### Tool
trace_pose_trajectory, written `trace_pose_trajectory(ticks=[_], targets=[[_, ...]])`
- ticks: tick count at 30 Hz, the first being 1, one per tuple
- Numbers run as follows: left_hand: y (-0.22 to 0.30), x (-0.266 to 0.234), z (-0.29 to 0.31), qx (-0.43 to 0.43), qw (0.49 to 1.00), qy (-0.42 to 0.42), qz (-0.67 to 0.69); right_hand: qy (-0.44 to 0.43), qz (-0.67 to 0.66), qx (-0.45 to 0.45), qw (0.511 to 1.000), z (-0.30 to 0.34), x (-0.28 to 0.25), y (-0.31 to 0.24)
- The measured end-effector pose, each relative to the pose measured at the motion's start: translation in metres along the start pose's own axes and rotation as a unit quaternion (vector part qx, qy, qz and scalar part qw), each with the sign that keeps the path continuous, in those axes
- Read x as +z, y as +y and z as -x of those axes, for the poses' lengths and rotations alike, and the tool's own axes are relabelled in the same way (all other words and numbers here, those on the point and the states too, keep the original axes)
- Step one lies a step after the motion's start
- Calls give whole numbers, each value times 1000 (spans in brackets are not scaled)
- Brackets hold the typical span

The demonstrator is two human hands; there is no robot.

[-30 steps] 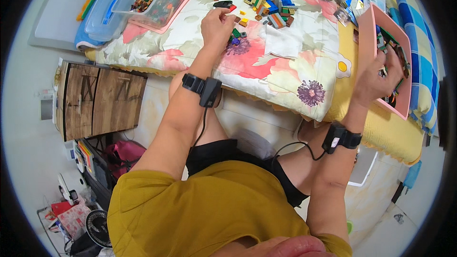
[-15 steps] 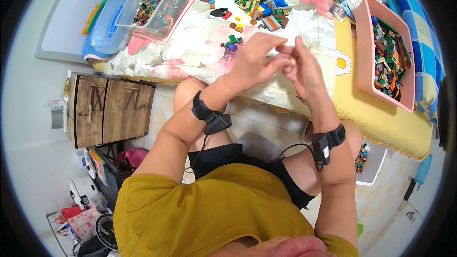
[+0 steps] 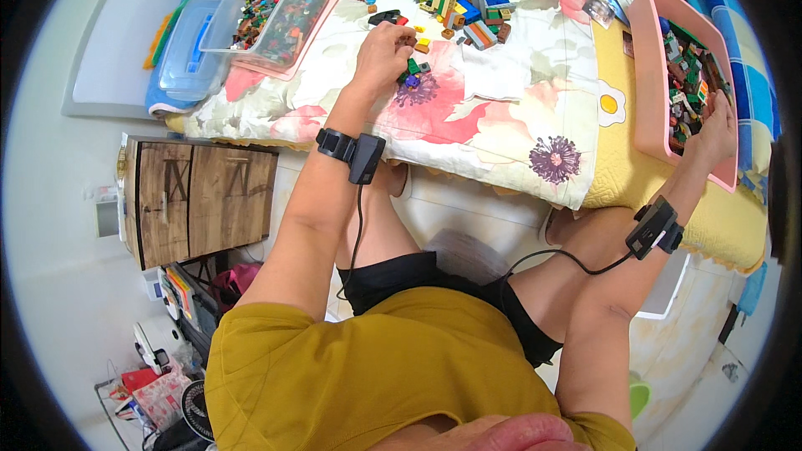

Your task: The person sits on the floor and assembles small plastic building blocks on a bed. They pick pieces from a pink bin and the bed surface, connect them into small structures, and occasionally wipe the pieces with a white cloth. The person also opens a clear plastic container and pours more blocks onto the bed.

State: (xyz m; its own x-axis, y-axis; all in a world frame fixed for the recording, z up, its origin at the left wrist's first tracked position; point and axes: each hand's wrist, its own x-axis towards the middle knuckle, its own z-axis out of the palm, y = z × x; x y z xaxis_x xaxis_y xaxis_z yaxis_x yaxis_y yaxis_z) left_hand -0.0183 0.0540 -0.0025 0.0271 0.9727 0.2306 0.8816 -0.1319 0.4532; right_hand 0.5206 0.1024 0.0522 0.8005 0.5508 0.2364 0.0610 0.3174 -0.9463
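Left hand [image 3: 384, 57]: fingers bent, hold could not be told; green and purple bricks [image 3: 413, 77] lay just nearer, a brick pile [image 3: 476, 15] farther right. Right hand [image 3: 715, 135]: partly curled, at right in the pink bin [image 3: 651, 88]; hold was hidden.

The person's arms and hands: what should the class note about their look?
The mustard-yellow sleeves are short. Each forearm wears a black strap with a boxy black module and a thin black cable. The left hand and right hand are ungloved.
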Motion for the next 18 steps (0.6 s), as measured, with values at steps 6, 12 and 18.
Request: trace_pose_trajectory(ticks=[6,12,18], targets=[[3,8,-3,-26,991,82,104,-6,47,-133,990,27,13,-18],[49,4,15,53,949,248,189,-195,72,-298,932,138,52,-49],[124,16,63,236,940,172,175,-468,4,-91,879,276,50,-47]])
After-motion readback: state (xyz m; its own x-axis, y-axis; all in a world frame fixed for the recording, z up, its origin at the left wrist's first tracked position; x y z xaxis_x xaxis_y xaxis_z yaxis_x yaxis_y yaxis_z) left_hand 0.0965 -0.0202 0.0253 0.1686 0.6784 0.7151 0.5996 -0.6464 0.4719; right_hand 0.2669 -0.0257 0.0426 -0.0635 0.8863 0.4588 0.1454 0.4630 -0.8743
